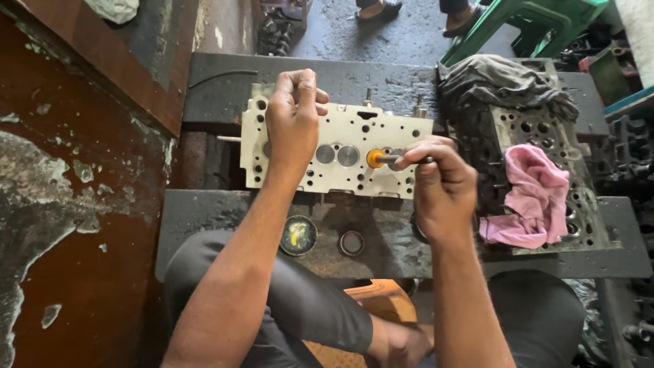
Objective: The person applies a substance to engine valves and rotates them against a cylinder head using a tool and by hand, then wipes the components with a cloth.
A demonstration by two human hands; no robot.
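A cylinder head (337, 153) lies face up on a dark bench (381, 232), at centre. The left hand (293, 123) clenches its upper edge at 11 o'clock, steadying it. The right hand (439, 180), at 3 o'clock, grasps a valve stem (395, 159) whose orange-smeared end (375, 159) sits in a valve seat: valve lapping appears underway. Next likely calls for twisting the stem with steady pressure. A paste tin (298, 235) sits at 7 o'clock.
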